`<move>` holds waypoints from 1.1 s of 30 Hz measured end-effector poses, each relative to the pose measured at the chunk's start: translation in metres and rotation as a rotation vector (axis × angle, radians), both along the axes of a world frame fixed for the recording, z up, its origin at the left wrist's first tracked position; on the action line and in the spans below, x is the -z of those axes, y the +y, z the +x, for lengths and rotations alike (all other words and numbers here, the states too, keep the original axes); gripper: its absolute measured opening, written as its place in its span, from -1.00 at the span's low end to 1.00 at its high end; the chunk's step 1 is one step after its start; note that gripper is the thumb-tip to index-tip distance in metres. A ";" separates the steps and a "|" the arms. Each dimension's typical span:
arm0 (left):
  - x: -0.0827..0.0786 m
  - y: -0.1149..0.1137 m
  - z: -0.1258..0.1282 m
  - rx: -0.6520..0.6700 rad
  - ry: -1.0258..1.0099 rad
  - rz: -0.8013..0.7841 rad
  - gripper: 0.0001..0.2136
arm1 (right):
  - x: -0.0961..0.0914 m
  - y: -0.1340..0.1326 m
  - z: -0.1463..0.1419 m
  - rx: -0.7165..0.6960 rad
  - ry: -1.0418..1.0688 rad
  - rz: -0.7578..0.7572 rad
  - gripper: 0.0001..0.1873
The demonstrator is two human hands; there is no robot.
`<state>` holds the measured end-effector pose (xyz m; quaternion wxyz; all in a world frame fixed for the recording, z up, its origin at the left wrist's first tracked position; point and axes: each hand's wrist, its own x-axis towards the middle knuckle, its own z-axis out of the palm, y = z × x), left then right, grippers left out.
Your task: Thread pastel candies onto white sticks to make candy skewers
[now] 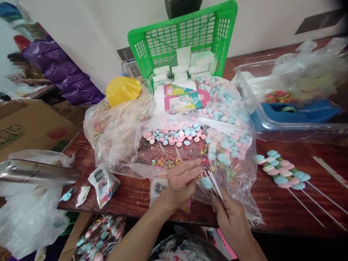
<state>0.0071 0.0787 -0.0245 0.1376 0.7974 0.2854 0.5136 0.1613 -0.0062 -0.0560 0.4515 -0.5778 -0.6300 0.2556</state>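
My right hand (231,214) is closed round the lower part of several thin white sticks (215,185), which point up and away from me. A light-blue marshmallow (206,182) sits at these sticks, left of the main bunch. My left hand (181,183) reaches in from the left with its fingers pressed together close to the stick tips; what they pinch, if anything, is hidden. Beyond the hands, pink and blue marshmallows (176,135) and small coloured ring candies (165,161) lie on an open clear plastic bag (127,168).
Three marshmallow skewers (285,170) lie at right. Behind stand a green basket (182,32) with white boxes, printed cards (179,98), a yellow bowl (123,90) and a clear tub (293,127) holding a blue tape dispenser (299,111). A steel flask (40,172) lies at left.
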 end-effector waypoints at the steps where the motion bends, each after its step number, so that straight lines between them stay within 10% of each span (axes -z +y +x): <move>1: 0.003 0.001 0.000 0.023 0.048 0.055 -0.68 | 0.001 0.000 0.000 0.001 0.024 -0.017 -0.74; 9: 0.002 -0.019 0.011 0.166 0.165 -0.087 -0.54 | 0.009 0.004 -0.001 0.110 0.449 -0.211 -0.77; 13: -0.018 0.033 -0.006 -0.163 0.073 -0.323 -0.69 | 0.009 0.010 -0.001 0.186 0.732 -0.289 -0.65; 19: -0.011 0.120 -0.009 -0.292 0.794 -0.470 -0.91 | 0.019 0.008 0.001 0.154 0.764 -0.333 -0.62; 33: -0.003 0.110 -0.038 -0.201 0.377 -0.726 -0.82 | 0.015 0.001 0.002 0.040 0.580 -0.291 -0.63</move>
